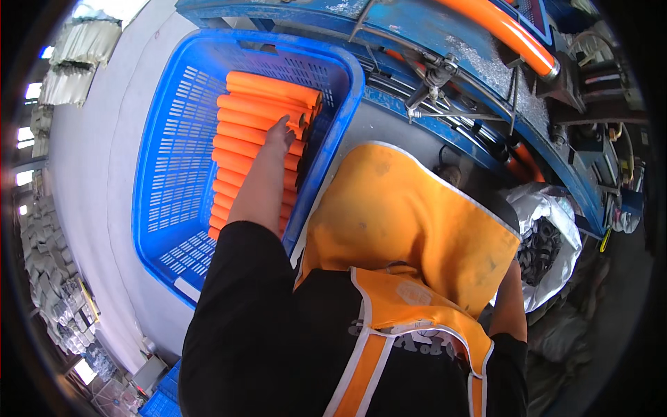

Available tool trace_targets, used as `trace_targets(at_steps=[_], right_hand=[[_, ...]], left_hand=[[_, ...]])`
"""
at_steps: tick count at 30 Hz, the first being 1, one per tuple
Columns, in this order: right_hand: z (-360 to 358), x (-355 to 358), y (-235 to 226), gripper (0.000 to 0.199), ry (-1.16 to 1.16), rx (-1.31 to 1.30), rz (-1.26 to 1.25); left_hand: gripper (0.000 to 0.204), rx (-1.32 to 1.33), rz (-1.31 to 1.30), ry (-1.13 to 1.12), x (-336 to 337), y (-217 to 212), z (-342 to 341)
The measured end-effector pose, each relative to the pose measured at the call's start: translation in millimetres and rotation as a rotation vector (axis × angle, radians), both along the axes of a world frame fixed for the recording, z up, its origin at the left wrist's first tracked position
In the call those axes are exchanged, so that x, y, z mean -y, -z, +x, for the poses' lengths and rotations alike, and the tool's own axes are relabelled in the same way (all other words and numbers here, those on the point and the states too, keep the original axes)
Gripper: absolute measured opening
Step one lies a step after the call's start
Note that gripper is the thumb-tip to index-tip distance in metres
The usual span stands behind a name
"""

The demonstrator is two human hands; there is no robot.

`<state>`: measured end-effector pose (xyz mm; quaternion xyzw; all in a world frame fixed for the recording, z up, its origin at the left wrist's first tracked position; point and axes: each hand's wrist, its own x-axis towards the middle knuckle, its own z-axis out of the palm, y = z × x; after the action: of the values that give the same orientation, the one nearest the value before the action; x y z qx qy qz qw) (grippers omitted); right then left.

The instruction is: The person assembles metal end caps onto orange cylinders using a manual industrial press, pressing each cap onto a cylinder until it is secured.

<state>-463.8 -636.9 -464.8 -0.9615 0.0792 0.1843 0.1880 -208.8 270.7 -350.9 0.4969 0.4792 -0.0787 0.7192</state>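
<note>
Orange tubes [260,132] already fill one side of the blue basket [167,160]; my left hand [280,132] lies flat on them, holding none. Half stays bare; right hand's hidden.

- The blue crate [167,174] under the left hand [280,132] is seen as perforated plastic with a slight gloss.
- The orange tubes [243,135] touched by that hand are shown as smooth, matt plastic.
- The machine frame [445,62] beyond is painted metal, scuffed and dusty.
- The apron [403,215] is matt, stained cloth.
</note>
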Motion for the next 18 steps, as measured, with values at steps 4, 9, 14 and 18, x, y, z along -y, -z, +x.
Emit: trace_targets(at_steps=[4, 9, 14, 18], right_hand=[[-16, -4, -11, 0.033, 0.078, -0.019, 0.048], [-23, -20, -17, 0.032, 0.192, -0.018, 0.115], [-14, -38, -33, 0.032, 0.319, -0.004, 0.182], [16, -61, -25, 0.031, 0.413, 0.018, 0.274]], left_hand=[[0.087, -0.137, -0.217, -0.131, 16, 27, 33], [0.094, -0.215, -0.375, -0.287, 11, 49, 61], [0.075, -0.185, -0.429, -0.499, 16, 47, 73], [0.058, 0.084, -0.514, -0.420, -23, 46, 75]])
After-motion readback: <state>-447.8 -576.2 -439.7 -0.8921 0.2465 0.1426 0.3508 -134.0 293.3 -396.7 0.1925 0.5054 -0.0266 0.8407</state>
